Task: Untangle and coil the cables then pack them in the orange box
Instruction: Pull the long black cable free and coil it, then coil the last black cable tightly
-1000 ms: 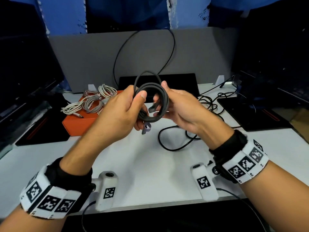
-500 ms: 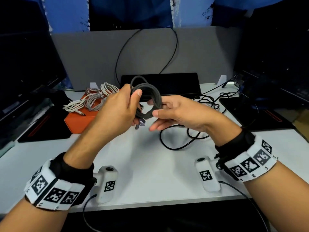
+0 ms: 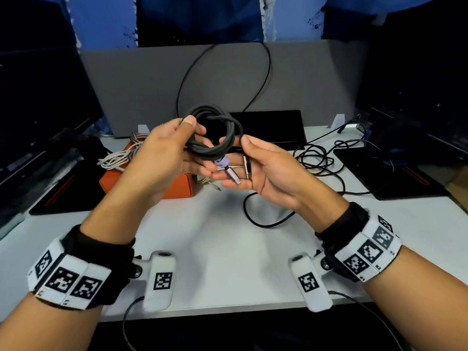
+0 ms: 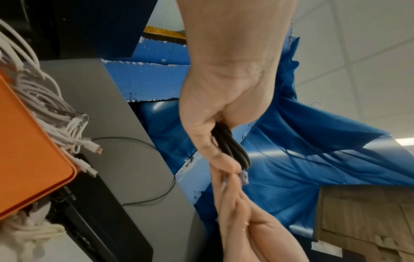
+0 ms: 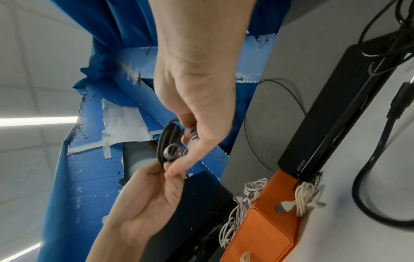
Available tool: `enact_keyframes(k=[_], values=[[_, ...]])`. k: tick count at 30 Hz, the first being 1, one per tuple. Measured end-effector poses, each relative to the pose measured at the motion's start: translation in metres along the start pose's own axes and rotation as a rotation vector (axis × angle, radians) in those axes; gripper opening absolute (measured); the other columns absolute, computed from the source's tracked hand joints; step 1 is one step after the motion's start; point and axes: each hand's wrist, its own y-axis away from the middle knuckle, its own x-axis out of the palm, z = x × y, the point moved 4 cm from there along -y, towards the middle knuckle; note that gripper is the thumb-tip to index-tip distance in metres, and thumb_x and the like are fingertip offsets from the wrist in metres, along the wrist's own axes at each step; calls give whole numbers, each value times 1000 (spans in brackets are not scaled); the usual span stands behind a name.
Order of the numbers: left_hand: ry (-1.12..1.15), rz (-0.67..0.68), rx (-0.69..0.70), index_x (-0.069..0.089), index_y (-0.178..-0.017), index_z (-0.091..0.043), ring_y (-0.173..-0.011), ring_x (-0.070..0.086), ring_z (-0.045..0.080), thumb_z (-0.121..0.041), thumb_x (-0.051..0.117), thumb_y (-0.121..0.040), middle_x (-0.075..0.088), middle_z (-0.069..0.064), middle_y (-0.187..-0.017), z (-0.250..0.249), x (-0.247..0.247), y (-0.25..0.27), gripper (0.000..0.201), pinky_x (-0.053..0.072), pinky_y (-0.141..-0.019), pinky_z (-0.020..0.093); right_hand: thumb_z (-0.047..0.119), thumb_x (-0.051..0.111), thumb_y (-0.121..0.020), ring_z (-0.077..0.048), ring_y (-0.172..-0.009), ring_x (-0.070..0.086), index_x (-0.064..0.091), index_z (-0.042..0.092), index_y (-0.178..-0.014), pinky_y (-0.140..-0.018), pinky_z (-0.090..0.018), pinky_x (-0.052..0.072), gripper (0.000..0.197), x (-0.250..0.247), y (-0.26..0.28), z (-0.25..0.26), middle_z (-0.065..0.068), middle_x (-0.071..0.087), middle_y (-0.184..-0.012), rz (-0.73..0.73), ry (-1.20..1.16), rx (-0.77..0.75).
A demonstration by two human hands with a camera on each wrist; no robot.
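A dark grey cable (image 3: 215, 133), wound into a coil, is held up over the table. My left hand (image 3: 195, 133) grips its left side, thumb on top. My right hand (image 3: 235, 153) lies palm up under the coil, and its thumb and forefinger pinch the right side. A purple strap (image 3: 222, 162) and two metal plugs (image 3: 233, 174) rest across the right fingers. The left wrist view shows the cable (image 4: 233, 147) running through the left hand (image 4: 224, 159). The orange box (image 3: 177, 183) sits behind my left hand, partly hidden, with white cables (image 3: 116, 160) on it.
A tangle of black cables (image 3: 316, 158) lies on the white table (image 3: 228, 249) at the right, with one loop (image 3: 266, 219) reaching toward the middle. Black pads lie at the far left and right edges. A grey partition (image 3: 152, 84) stands behind.
The coil has tipped from upright to flatter. My right hand has turned palm up beneath it, and the plug ends now lie across its fingers. The left hand keeps its grip.
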Motion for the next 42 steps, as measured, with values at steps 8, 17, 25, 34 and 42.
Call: enact_keyframes(k=[8,17,25,34,42], values=[[-338,21,14,62,-104,-8,-45,58,15,-20,50,-108,63,6,-75,14,-8,-10,18,51,-43,27,20,40,-112,-20,-74,76,65,10,-121,-62,-27,62,28,-11,-3,-3,-8,75,-95,-95,45,9],[-693,-4,2,66,-97,-12,-38,60,18,-19,55,-104,67,12,-55,27,-13,-15,15,47,-43,21,42,51,-107,-24,-76,76,71,13,-114,-62,-28,61,36,-8,-3,-15,-17,77,-108,-105,369,109],[-726,130,-64,67,-105,-31,-66,73,14,-46,52,-102,77,0,-84,37,-10,-15,21,53,-58,27,27,49,-109,-25,-72,76,70,5,-106,-58,-28,60,31,-52,-15,9,-14,79,-98,-252,512,249],[-770,420,-155,72,-110,-33,-101,69,7,-48,56,-100,74,-14,-105,62,-1,-17,24,56,-94,38,20,37,-111,-26,-50,71,57,-3,-106,-43,-30,58,30,-110,-101,-9,-20,69,-85,-466,720,517],[-1391,672,-98,54,-133,-11,-112,54,27,-48,47,-104,56,11,-136,81,35,-54,47,43,-89,31,7,46,-106,-31,-68,59,54,2,-106,-55,-57,61,9,-109,-152,-52,-17,58,-82,-582,631,701]])
